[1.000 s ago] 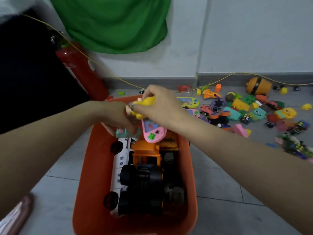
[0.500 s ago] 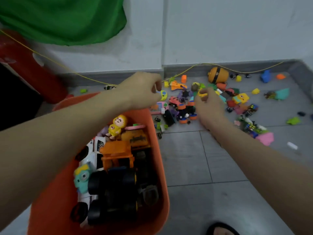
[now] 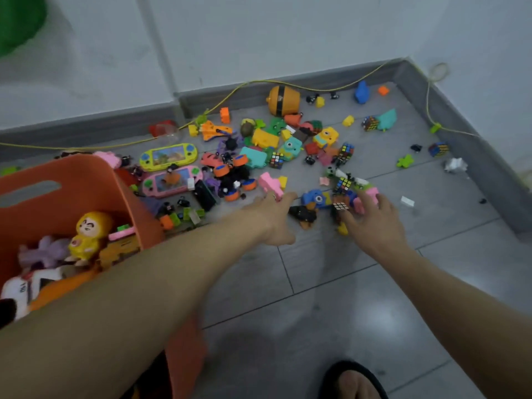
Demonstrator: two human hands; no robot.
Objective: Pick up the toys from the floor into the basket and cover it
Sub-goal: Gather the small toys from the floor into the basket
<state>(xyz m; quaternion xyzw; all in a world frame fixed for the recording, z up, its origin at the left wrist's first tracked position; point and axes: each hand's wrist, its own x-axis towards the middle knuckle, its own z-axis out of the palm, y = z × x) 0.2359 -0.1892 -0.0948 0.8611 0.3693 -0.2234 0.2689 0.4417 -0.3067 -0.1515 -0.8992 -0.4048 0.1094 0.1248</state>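
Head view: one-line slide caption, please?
Both hands, left and right, reach open into scattered floor toys beside the part-filled orange basket.

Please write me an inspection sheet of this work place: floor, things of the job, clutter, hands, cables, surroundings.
Surface: grey tiled floor, bare near the person.
Job's things: orange basket at left, holding a yellow doll and other toys; no cover seen.
Clutter: many small toys scattered toward the wall, among them two handheld games.
Hands: left hand and right hand reach into the pile, fingers extended.
Cables: yellow cord along the skirting.
Surroundings: white walls, room corner, green cloth.
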